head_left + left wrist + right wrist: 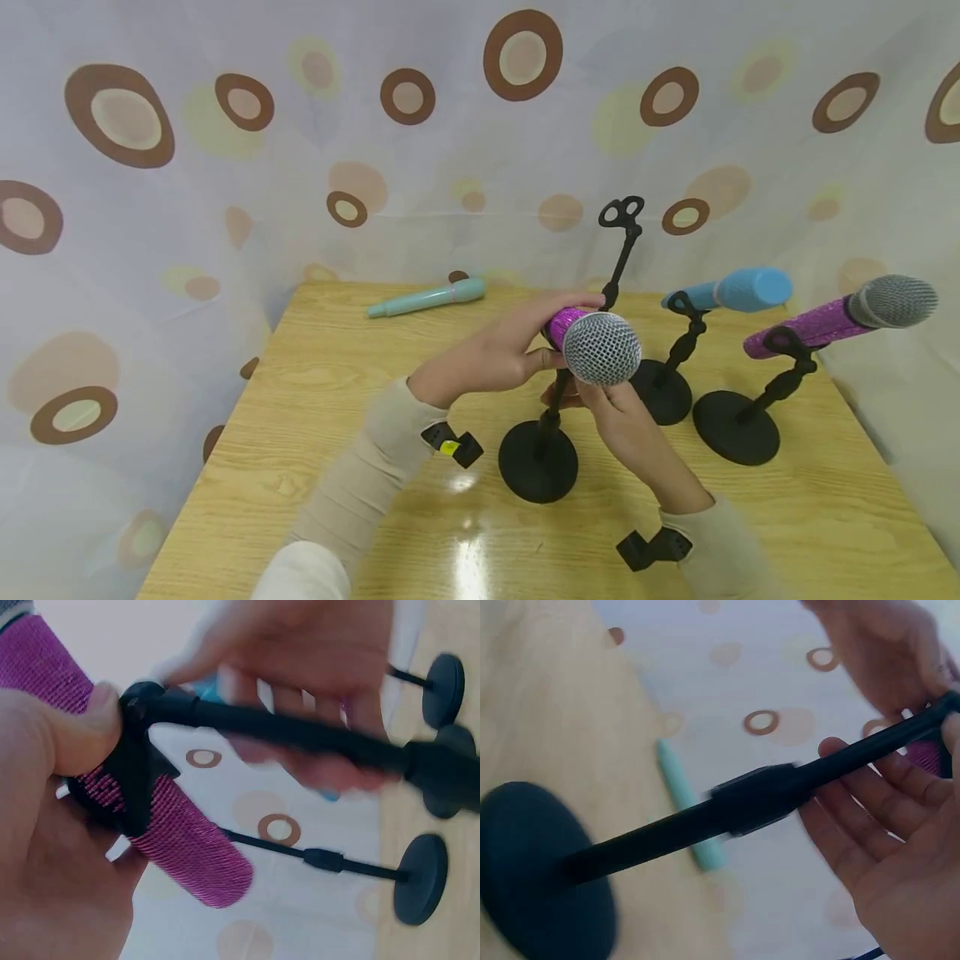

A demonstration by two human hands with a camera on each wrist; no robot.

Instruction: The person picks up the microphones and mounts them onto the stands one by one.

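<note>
A magenta glittery microphone (602,348) with a silver mesh head lies in the clip (136,787) of a black microphone stand (538,462). My left hand (502,342) grips the microphone at the clip, its thumb along the near side in the left wrist view. Just below the clip, my right hand (622,425) holds the upper part of the stand's pole (870,746). The fingers (885,795) of that hand pass behind the pole, and its thumb is largely cut off by the frame edge. The round base rests on the wooden table.
To the right, a blue microphone (753,289) and another magenta microphone (892,302) sit in their own stands. Behind my hands rises a stand with a bare clip (622,212). A teal microphone (427,298) lies at the table's back edge, before a patterned cloth (450,183).
</note>
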